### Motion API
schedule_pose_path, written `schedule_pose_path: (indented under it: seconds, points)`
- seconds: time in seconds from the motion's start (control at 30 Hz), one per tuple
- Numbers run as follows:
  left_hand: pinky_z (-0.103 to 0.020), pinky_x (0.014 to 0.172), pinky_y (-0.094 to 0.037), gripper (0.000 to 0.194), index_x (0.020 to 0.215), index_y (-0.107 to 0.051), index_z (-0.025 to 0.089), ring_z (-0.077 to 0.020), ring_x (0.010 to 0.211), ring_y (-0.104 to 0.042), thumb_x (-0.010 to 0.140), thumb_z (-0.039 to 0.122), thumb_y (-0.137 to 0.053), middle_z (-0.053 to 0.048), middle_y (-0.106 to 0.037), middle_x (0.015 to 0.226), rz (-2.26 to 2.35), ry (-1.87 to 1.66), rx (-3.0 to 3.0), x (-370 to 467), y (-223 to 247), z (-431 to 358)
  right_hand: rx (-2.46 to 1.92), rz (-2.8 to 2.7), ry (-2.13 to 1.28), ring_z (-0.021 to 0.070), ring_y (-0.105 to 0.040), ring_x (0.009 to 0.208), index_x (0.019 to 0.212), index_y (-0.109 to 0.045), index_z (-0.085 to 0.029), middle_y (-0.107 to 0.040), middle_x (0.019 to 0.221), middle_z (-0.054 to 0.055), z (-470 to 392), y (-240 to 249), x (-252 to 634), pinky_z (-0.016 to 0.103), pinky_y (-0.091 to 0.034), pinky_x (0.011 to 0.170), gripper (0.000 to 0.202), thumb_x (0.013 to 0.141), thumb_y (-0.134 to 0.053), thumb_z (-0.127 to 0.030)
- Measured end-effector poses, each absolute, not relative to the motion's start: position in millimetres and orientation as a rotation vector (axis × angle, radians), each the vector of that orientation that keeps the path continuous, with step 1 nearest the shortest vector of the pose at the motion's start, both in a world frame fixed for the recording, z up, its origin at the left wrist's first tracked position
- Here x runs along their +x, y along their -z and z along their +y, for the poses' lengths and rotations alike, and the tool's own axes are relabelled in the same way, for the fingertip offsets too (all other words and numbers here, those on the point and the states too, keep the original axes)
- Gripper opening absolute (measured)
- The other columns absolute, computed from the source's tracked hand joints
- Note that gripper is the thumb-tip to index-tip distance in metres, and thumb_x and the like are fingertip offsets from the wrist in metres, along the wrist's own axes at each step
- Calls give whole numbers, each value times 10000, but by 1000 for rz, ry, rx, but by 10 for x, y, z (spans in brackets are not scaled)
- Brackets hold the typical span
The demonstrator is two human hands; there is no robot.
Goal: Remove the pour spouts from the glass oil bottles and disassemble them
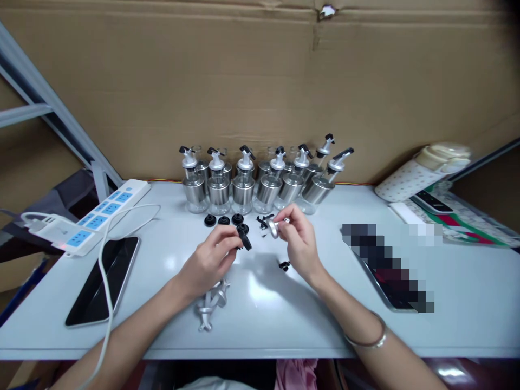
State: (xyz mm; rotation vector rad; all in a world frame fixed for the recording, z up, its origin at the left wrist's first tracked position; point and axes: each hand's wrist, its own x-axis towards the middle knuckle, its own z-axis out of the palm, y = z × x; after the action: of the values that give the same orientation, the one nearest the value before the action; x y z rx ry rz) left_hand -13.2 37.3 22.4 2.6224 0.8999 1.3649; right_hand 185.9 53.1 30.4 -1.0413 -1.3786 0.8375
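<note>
My left hand (pixel 213 260) pinches a black round stopper (pixel 244 237) at the middle of the table. To its right, my right hand (pixel 299 242) grips a silver spout piece (pixel 272 227) between thumb and fingers. The two held parts are apart. Several black stoppers (pixel 223 220) lie beyond my left hand. Small black levers (pixel 264 221) lie just behind the spout piece, and small black bits (pixel 285 266) rest left of my right wrist. Loose silver spouts (pixel 206 310) lie together near the front, below my left hand.
Glass and metal bottles (pixel 244 192) with spouts stand in rows at the back. At left are a power strip (pixel 103 216), a white cable (pixel 106 281) and a dark tablet (pixel 103 281). A phone (pixel 390 276) and a leaning dotted flask (pixel 410 179) are at right.
</note>
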Motion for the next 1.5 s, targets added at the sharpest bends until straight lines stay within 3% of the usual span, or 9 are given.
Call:
schedule_pose_path:
  seconds: [0.57, 0.73, 0.93, 1.33, 1.5]
  points:
    - [-250, 784, -541, 172, 982, -569, 190, -139, 896, -607, 863, 69, -535, -59, -571, 972, 806, -1374, 2581, -116, -196, 336, -948, -1625, -851, 100, -438, 539, 808, -483, -205, -515, 631, -38, 411, -261, 1764, 245, -338, 524, 78, 867, -434, -217]
    - [-295, 815, -557, 244, 1045, -568, 205, -160, 927, -626, 826, 115, -624, -55, -624, 968, 812, -1468, 2203, -74, -196, 303, -902, -1620, -910, 104, -423, 539, 850, -478, -211, -497, 658, -32, 395, -206, 1766, 251, -339, 527, 95, 904, -414, -257]
    - [-265, 805, -571, 140, 867, -663, 168, -157, 885, -654, 746, 185, -731, -55, -665, 890, 811, -1440, 1670, 7, -231, 259, -871, -1699, -756, 107, -423, 546, 862, -466, -214, -476, 672, -27, 362, -219, 1743, 249, -338, 523, 78, 905, -414, -254]
    - [-276, 732, -563, 108, 777, -725, 193, -153, 780, -670, 686, 183, -782, -46, -712, 820, 874, -1547, 1720, -26, -224, 305, -777, -1829, -615, 114, -414, 551, 931, -391, -227, -415, 675, -33, 358, -202, 1693, 257, -343, 529, 47, 921, -354, -200]
    - [-292, 728, -566, 94, 779, -730, 190, -166, 773, -677, 701, 222, -773, -62, -719, 829, 885, -1531, 1715, -29, -215, 307, -812, -1832, -714, 118, -448, 557, 912, -364, -229, -440, 675, -29, 345, -221, 1680, 266, -370, 536, 51, 930, -330, -196]
